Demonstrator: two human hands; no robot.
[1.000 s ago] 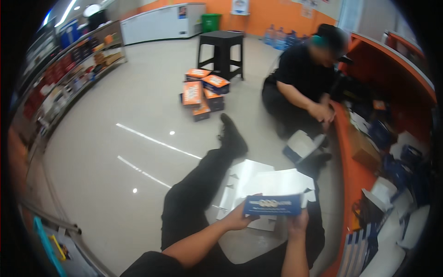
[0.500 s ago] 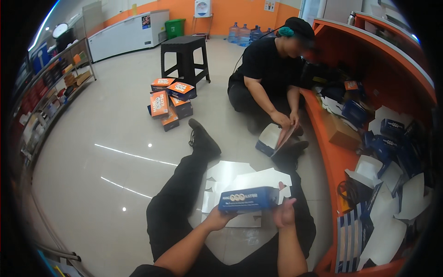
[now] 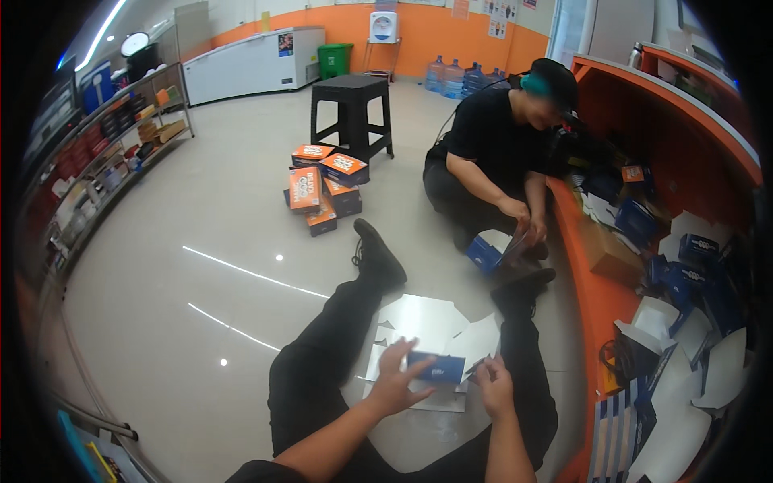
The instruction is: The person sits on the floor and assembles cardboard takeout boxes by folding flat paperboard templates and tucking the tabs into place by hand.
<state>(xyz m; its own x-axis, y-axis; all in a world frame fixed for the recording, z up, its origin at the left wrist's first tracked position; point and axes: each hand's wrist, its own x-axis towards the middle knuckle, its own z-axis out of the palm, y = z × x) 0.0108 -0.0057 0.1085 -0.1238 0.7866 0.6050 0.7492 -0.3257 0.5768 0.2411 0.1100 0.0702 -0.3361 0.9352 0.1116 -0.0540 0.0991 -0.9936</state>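
Observation:
A part-folded blue cardboard box (image 3: 437, 369) with a white inside is between my hands, low over the floor between my legs. My left hand (image 3: 393, 380) is at its left end with the fingers spread; whether a fingertip touches the side is unclear. My right hand (image 3: 495, 385) pinches the box's right corner, where a white flap (image 3: 481, 340) stands out. Beneath lie flat white cardboard blanks (image 3: 415, 312) with notched edges. Across from me, a seated co-worker (image 3: 499, 141) in black handles another blue box (image 3: 485, 251) with both hands.
Finished orange-topped boxes (image 3: 306, 190) are piled by a black stool (image 3: 351, 113). At right, an orange counter (image 3: 600, 282) holds a heap of blue and white boxes (image 3: 676, 354) and a brown carton (image 3: 605, 251). A metal shelf (image 3: 121, 169) stands at left; a white chest freezer (image 3: 250, 68) is behind.
My left hand has come off the box's underside and spread its fingers. The box has turned, showing a shorter blue side; my right hand now pinches its corner. The view has shifted left.

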